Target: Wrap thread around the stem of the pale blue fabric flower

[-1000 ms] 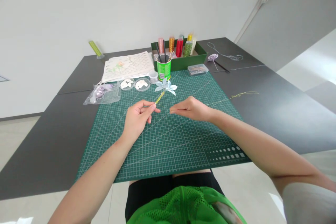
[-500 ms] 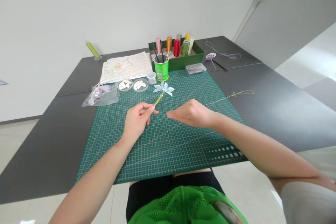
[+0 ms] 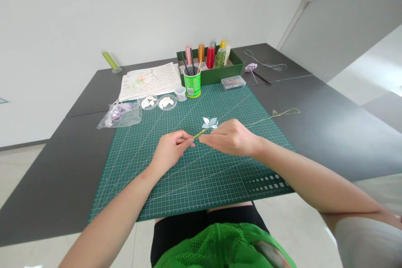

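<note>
My left hand [image 3: 173, 145] pinches the green stem [image 3: 199, 134] of a small artificial flower between thumb and fingers. Pale blue petals [image 3: 210, 123] spread at the stem's far end, partly behind the fingers of my right hand [image 3: 226, 137]. That hand is closed, its fingers pressed together, the tips close to the stem. A thin yellow-green thread [image 3: 262, 120] runs from behind it across the mat to a loose loop on the right; the grip on it is mostly hidden.
A green cutting mat [image 3: 157, 192] covers the table's middle. Behind stand a green can [image 3: 192, 86] with sticks, a green box [image 3: 213, 76] of thread spools, and a clear case [image 3: 233, 82]. At left are dishes [image 3: 167, 102] of white pieces, papers [image 3: 150, 78] and a plastic bag [image 3: 130, 118].
The flower has shifted right and toward me, tilting lower, so its petals are now beside my right fingers. My left hand moved right and slightly nearer; my right hand stayed almost in place.
</note>
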Demonstrator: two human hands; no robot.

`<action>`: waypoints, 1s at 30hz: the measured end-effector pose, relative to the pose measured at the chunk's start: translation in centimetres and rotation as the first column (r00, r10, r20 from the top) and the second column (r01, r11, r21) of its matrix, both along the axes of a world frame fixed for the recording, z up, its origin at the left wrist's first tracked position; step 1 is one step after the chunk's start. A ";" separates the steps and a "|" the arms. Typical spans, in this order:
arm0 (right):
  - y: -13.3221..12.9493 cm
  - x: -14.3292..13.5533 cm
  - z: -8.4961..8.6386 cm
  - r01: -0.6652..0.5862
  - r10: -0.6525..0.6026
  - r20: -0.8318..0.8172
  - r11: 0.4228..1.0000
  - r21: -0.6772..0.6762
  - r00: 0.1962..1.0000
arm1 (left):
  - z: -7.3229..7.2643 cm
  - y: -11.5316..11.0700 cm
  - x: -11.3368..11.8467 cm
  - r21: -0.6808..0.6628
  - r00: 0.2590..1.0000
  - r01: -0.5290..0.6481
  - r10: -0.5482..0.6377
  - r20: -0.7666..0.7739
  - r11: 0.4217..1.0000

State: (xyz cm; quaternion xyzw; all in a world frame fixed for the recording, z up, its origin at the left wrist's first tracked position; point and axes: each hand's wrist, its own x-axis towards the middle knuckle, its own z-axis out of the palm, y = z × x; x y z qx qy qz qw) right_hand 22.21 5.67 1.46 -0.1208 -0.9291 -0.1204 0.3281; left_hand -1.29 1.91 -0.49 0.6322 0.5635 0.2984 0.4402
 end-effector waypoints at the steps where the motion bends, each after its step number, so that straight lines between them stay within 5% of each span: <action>1: 0.0 0.1 0.2 0.001 -0.001 -0.002 1.000 0.007 1.000 | 0.0 -0.1 0.1 -0.019 0.999 0.039 -0.039 -0.010 0.999; 6: 0.2 0.5 0.4 -0.009 0.014 0.063 0.997 -0.072 0.998 | 0.4 -0.8 0.6 -0.160 0.973 0.229 -0.229 0.016 0.960; 11: 1.0 0.8 -0.1 -0.080 0.085 -0.006 0.904 -0.420 0.996 | 0.3 -1.3 0.7 -0.231 0.942 0.335 -0.328 0.071 0.914; 23: 2.6 0.3 -1.3 -0.075 0.068 -0.040 0.679 -0.730 0.997 | 1.4 -1.6 1.0 -0.249 0.927 0.370 -0.375 0.028 0.895; 30: 3.9 0.1 -2.9 0.007 0.017 0.019 0.552 -0.834 1.000 | 1.5 -1.5 0.3 -0.141 0.941 0.339 -0.338 0.032 0.930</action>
